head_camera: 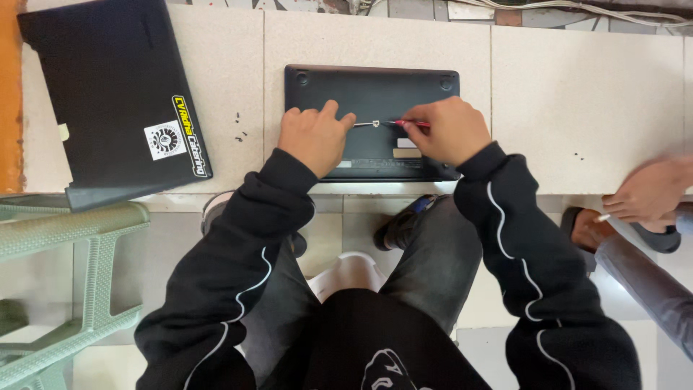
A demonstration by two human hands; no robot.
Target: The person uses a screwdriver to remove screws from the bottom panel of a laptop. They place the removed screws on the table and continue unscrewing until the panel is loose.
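Beside laptop (pixel 372 94), perhaps screws (pixel 240 134).

Laptop base (pixel 372 94): matt black plastic, smooth. Screwdriver (pixel 393 123): glossy red plastic handle, bright metal shaft. Bench top (pixel 585 94): pale speckled stone tile, dull finish; sleeves black cloth.

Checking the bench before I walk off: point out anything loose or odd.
Tiny dark screws lie loose on the counter left of the upturned laptop, and a few more specks to its right. None are in a tray, so they could roll off.
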